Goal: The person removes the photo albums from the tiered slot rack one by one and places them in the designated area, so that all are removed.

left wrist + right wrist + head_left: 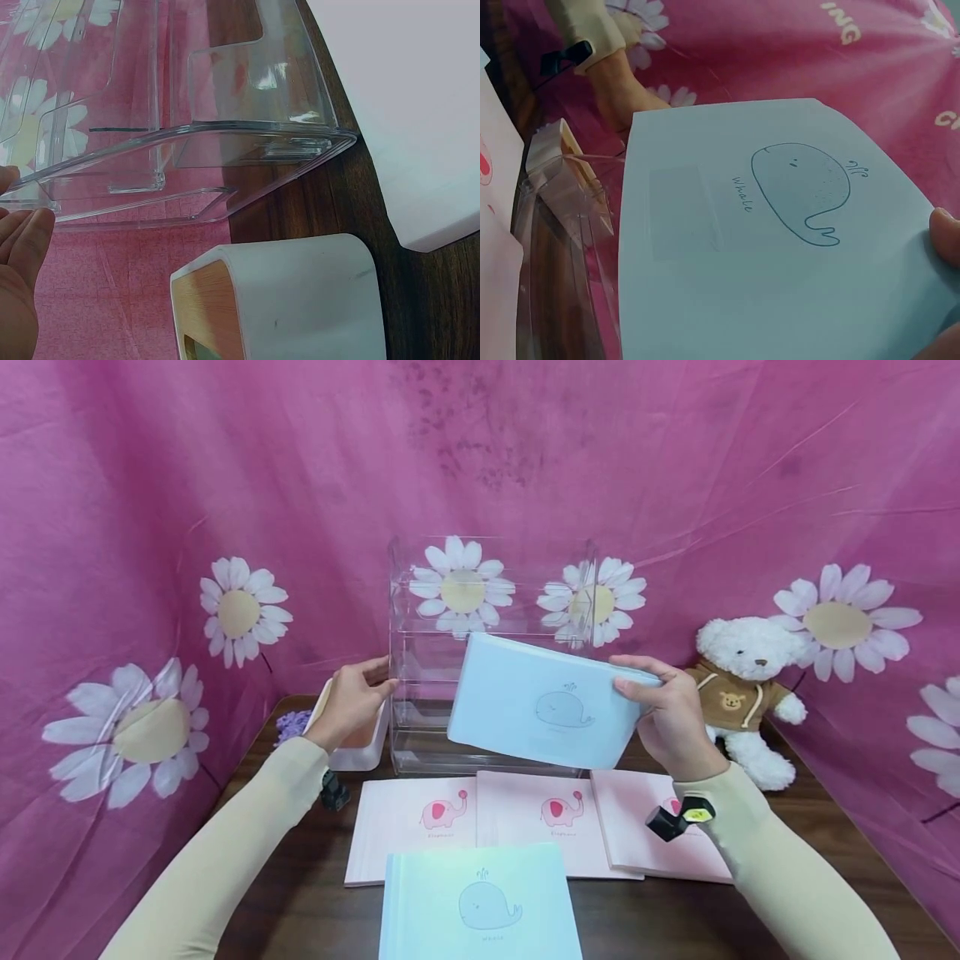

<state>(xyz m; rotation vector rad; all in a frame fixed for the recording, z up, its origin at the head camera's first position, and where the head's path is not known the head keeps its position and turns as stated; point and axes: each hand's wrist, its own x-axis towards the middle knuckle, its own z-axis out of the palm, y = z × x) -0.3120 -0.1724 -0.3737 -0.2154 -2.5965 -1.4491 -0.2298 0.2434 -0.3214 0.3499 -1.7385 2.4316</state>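
My right hand (pixel 671 718) pinches a light blue notebook (pixel 517 702) with a whale drawing by its right end, thumb in front. The notebook is held tilted in the air before a clear plastic rack (pixel 427 760) with several tiers. In the right wrist view the cover of the notebook (pixel 697 300) fills the middle, with the word "Whale" beside the drawing. My left hand (pixel 352 693) grips the left side edge of the rack. The left wrist view shows the fingers of the left hand (pixel 22 262) at that edge of the rack (pixel 225 135).
Three pink elephant notebooks (pixel 420 843) lie in a row before the rack, with another blue whale notebook (pixel 480 893) nearer me. A white box (pixel 363 756) with a wood-coloured face and a purple thing (pixel 292 724) stand left. A white teddy bear (pixel 750 702) sits right.
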